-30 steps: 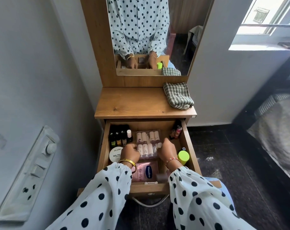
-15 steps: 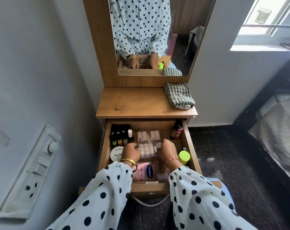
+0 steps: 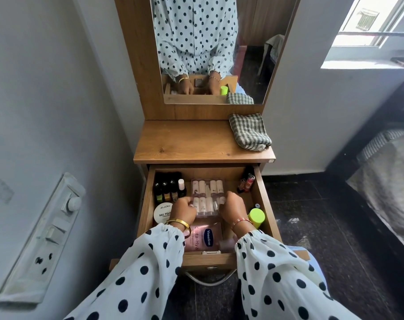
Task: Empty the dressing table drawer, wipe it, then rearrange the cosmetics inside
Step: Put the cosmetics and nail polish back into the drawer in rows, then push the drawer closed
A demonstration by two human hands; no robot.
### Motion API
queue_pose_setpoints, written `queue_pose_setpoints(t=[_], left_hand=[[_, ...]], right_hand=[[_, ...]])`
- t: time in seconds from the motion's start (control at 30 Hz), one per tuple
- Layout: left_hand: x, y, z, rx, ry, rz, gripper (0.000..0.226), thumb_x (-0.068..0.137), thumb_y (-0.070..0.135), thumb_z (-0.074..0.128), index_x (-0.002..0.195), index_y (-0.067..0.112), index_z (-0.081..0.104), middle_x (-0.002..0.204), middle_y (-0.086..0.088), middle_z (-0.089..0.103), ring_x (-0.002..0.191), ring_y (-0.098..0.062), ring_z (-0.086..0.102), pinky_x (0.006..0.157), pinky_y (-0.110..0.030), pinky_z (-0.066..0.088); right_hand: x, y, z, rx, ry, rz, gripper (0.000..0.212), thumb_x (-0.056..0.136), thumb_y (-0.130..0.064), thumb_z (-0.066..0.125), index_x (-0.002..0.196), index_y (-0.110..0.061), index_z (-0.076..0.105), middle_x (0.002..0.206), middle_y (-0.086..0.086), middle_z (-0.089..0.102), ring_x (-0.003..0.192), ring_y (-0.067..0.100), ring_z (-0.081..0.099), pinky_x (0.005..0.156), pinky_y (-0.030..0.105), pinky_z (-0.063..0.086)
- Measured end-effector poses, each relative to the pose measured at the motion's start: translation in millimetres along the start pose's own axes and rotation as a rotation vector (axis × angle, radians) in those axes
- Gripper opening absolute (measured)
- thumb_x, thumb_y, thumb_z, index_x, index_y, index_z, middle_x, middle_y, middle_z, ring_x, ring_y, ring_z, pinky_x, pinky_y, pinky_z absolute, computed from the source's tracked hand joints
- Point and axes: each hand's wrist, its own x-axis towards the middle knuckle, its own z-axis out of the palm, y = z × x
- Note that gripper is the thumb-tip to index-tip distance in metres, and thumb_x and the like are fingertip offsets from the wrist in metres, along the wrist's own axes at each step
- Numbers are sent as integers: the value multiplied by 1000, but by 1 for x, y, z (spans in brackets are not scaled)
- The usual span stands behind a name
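Your hands have barely shifted over the last second: both were already down in the open drawer (image 3: 147,204) at either end of the clear case of tubes (image 3: 208,195), and they sit there now, the left one with its fingertips a little further onto the case's near corner. Your left hand (image 3: 183,210) has its fingers curled, tips touching the left near edge of the case; your right hand (image 3: 232,205) is curled the same way at the right near edge. Whether either grip has truly closed round the case or only rests against it you cannot tell from this view, since the knuckles hide the fingertips. So the case lies between your two hands, in the middle of the drawer and towards its back. Left of it stands a row of dark nail polish bottles (image 3: 169,189), with a round white tub (image 3: 162,213) just in front of them, partly under your left wrist. A pink lotion bottle (image 3: 204,236) lies flat at the front of the drawer, between your sleeves. On the right, a lime-green cap (image 3: 256,217) stands close beside your right wrist, and some small lipsticks (image 3: 247,182) lean in the back right corner. Up on the worktop (image 3: 184,144), a folded checked cloth (image 3: 249,133) sits at the right back edge below the mirror (image 3: 254,42).
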Motion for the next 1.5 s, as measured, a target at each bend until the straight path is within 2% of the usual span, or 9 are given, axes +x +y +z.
queue_pose_setpoints(t=[0.13,0.33,0.67,0.93,1.17,1.3,1.4,1.5], left_hand=[[-1,0,0,-3,16,6,39,93,4,39,130,9,49,130,-14,56,119,-28,52,90,-27,42],[-2,0,0,11,39,21,37,94,6,40,130,9,49,131,-13,55,120,-29,51,96,-33,43],[-5,0,-2,21,106,59,37,93,3,39,128,7,50,132,-14,54,123,-29,49,96,-31,42],[-6,-4,-5,38,151,143,36,92,3,40,125,9,54,131,-15,53,123,-29,48,101,-36,41],[-22,3,-11,-52,222,254,33,91,3,42,119,9,59,125,-13,57,118,-27,52,94,-31,44],[-40,8,-23,-67,154,333,29,92,5,45,116,8,61,121,-11,63,113,-22,56,87,-21,42],[-61,7,-31,-74,114,389,27,92,7,46,113,9,63,119,-9,64,106,-14,56,85,-20,41],[-84,-2,-31,-35,124,458,26,91,8,48,113,10,63,118,-6,64,99,-5,52,84,-17,40]], right_hand=[[-1,-1,0,-8,55,-43,33,87,-6,55,119,-1,50,123,20,52,115,34,51,97,36,44],[-4,-5,2,-21,88,-152,45,86,-8,58,129,-3,45,127,16,48,116,31,49,99,34,44],[-10,-8,7,-63,118,-277,42,88,-9,54,128,-3,46,121,16,48,111,30,47,94,33,43],[-19,-12,3,-88,130,-366,51,86,-8,54,135,-5,39,125,16,47,114,31,45,96,31,38],[-37,-17,-4,-49,131,-495,54,85,-10,61,135,-3,43,126,15,50,118,29,46,101,31,39],[-49,-17,-17,112,233,-494,43,85,-4,58,128,-5,53,117,12,55,106,26,56,95,34,49],[-68,-13,-28,176,296,-487,37,87,-7,59,124,-8,57,115,8,58,102,20,58,92,28,51],[-90,-3,-31,137,297,-540,35,87,-11,60,122,-10,58,115,4,58,104,18,56,90,22,47]])
